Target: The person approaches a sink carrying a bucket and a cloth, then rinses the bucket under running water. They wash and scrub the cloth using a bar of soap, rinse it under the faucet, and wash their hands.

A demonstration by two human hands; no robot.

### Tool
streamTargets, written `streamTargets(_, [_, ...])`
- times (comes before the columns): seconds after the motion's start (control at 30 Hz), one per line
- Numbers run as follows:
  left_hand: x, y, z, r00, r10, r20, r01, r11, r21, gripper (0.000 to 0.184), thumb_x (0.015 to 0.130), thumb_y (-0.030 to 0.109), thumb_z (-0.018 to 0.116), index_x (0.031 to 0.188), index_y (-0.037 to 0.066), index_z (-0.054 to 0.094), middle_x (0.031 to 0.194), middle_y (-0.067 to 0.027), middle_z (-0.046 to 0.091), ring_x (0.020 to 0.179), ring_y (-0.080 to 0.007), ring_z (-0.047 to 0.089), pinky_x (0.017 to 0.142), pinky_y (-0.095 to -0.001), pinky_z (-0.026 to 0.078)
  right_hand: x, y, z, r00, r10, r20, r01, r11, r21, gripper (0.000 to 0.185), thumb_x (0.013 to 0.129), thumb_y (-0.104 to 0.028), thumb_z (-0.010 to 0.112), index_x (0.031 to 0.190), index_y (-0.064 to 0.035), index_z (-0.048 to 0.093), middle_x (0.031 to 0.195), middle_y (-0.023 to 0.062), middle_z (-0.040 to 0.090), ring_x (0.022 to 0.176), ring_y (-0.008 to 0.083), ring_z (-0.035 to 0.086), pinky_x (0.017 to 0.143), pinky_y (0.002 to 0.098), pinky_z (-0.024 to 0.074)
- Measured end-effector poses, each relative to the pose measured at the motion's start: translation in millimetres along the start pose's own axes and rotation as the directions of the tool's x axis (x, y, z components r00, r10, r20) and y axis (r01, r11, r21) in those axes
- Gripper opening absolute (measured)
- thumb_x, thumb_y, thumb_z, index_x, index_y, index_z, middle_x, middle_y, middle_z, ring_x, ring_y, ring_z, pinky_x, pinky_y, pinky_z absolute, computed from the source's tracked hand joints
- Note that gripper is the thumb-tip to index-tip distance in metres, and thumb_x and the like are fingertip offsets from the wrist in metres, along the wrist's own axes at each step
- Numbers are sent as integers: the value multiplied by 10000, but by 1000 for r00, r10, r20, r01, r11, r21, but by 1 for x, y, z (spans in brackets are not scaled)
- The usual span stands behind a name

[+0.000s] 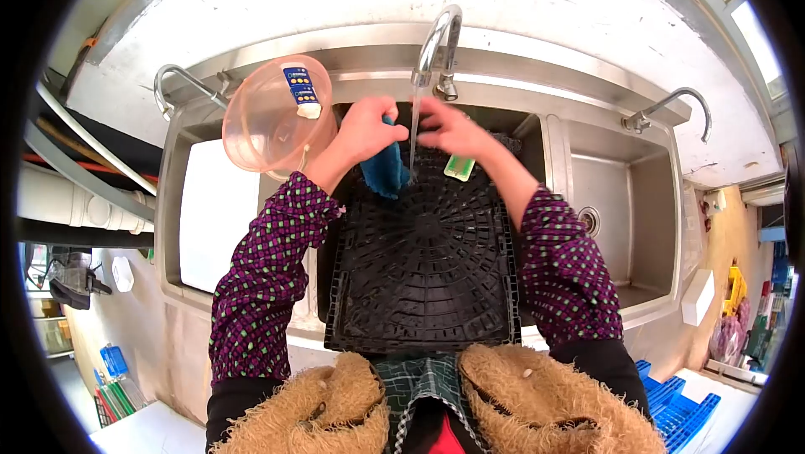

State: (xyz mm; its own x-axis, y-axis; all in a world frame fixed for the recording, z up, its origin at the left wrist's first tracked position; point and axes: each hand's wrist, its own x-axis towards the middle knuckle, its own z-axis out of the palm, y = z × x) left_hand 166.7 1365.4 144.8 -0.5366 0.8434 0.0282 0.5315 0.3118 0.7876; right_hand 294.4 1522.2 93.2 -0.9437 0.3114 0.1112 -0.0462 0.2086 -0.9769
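Observation:
My left hand [367, 129] is closed on a wet-looking blue cloth [386, 171] that hangs down beside the water stream. On the other side of the stream is my right hand [457, 131], slightly blurred, with its fingers apart and nothing visible in them. Water runs from the middle faucet [436, 43] between the hands. Below them a black slatted plastic crate [423, 278] sits in the middle sink basin, its base facing up and its near end over the front edge. A small green and white piece [459, 167], perhaps a label, lies on it near my right wrist.
A pink translucent bucket [260, 123] with a blue label stands tilted at the left basin. That basin holds a white board [220, 219]. To the right is another steel basin [608, 219]. Two more faucets [189, 81] [671, 106] rise behind the outer basins.

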Motion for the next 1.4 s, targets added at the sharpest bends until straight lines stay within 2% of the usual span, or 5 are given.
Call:
streamTargets(0.23, [-3, 23, -35, 986, 57, 159, -93, 970, 227, 230, 640, 87, 692, 740, 20, 497, 695, -116, 544, 673, -215, 534, 608, -338, 436, -5, -18, -14, 947, 307, 95, -307, 952, -18, 164, 818, -113, 656, 924, 12, 654, 724, 42, 628, 640, 128, 564, 611, 290, 475])
streamTargets(0.47, [0, -13, -30, 994, 110, 6, -99, 862, 498, 269, 701, 25, 586, 960, 18, 658, 910, -210, 640, 887, -392, 617, 766, -450, 497, 1, -17, -29, 903, -428, 21, 380, 778, -500, 204, 864, -190, 633, 877, 5, 575, 725, 72, 569, 702, 161, 544, 654, 307, 452])
streamTargets(0.57, [4, -24, -26, 963, 207, -172, -116, 895, 431, 274, 719, 3, 509, 918, 44, 693, 895, -219, 656, 880, -394, 622, 808, -458, 496, -6, -36, -40, 983, 149, -110, -176, 936, -305, 193, 897, -178, 615, 863, -7, 533, 768, 57, 567, 739, 137, 526, 704, 287, 441])
streamTargets(0.87, [14, -18, -30, 885, 77, -459, -22, 992, 125, 280, 756, -19, 439, 809, 9, 712, 637, -157, 627, 570, -212, 579, 571, -328, 449, -32, -44, -51, 967, 192, -168, -175, 978, 113, 252, 836, -74, 681, 1047, 18, 578, 930, 50, 637, 844, 115, 574, 763, 265, 457])
streamTargets(1.4, [21, 21, -31, 978, -169, 125, 195, 953, -234, 309, 821, 239, 706, 982, -26, 707, 865, -78, 694, 746, -143, 627, 702, -287, 496, -37, -42, -48, 933, 228, -279, -93, 901, 423, 111, 886, -83, 639, 980, -39, 599, 869, 56, 645, 772, 130, 595, 690, 263, 473])
